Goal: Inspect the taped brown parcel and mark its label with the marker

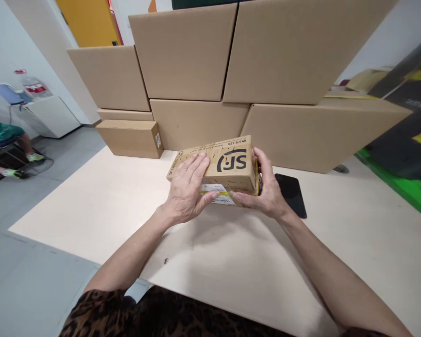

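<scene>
Head: phone (pixel 292 194) near box (pixel 228 164), cartons (pixel 199 122) behind

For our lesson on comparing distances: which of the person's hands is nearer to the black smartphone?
The right. The right hand grips the SF carton's end, right beside the smartphone; the left hand lies across the carton's other end, farther away.

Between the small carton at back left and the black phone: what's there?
The SF-marked box, with the left hand and right hand on it. Head view shows it.
</scene>
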Demonstrator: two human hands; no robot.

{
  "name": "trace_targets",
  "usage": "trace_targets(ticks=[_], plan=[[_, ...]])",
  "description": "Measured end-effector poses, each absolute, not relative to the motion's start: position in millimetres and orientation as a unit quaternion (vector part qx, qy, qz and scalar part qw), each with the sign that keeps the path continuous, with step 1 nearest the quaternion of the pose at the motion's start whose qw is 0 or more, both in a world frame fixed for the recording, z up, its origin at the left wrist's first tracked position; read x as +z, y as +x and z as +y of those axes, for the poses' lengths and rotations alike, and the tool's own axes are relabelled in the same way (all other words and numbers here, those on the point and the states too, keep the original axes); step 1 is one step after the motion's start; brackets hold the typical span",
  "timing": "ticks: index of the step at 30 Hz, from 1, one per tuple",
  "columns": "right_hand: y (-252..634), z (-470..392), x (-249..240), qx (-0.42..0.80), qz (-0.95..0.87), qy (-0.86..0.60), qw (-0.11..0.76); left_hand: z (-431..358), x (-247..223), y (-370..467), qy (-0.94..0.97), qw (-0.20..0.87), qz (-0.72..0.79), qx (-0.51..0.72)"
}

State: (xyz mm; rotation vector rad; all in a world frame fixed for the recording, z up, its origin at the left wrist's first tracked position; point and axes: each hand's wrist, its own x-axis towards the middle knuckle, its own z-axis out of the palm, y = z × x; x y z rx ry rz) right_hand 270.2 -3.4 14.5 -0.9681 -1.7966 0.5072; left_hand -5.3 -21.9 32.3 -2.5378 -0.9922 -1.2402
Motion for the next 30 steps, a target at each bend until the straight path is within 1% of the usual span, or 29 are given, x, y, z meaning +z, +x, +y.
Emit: trace_targets(ticks=[3,8,11,14,17,19,21,25,30], plan=[[269.5,-2.1,12.9,0.22,-0.729,-0.394,0.515,-16.7,39.4,-15.7,-0.867,0.045,-0.304,-0.392],[268.1,-1.5,13.5,0.219,-0.735,-0.389,0.511,-5.3,51.3,-43.2,-0.861,-0.078,-0.349,-0.362],[266.5,-5.9,18.4,0.188,-0.757,-0.378,0.498,3.1,51.4,-58.7,-0.835,-0.128,-0.396,-0.359],[264.4,-13.0,27.2,0.122,-0.797,-0.349,0.478,8.8,49.5,-68.6,-0.806,-0.162,-0.44,-0.362],[262.3,-19.6,36.0,0.054,-0.832,-0.309,0.457,4.5,51.8,-67.7,-0.802,-0.143,-0.453,-0.362],[262.0,-22.1,39.2,0.035,-0.844,-0.292,0.448,-4.5,56.7,-60.3,-0.828,-0.114,-0.417,-0.358],[263.0,-22.7,39.9,0.035,-0.848,-0.294,0.439,-15.7,62.8,-49.4,-0.857,-0.084,-0.359,-0.36],[266.4,-20.4,36.8,0.048,-0.845,-0.309,0.433,-33.1,72.0,-28.9,-0.891,-0.05,-0.297,-0.34],[265.0,-17.1,30.2,0.078,-0.82,-0.31,0.475,-32.1,72.1,-23.4,-0.909,-0.022,-0.244,-0.336]])
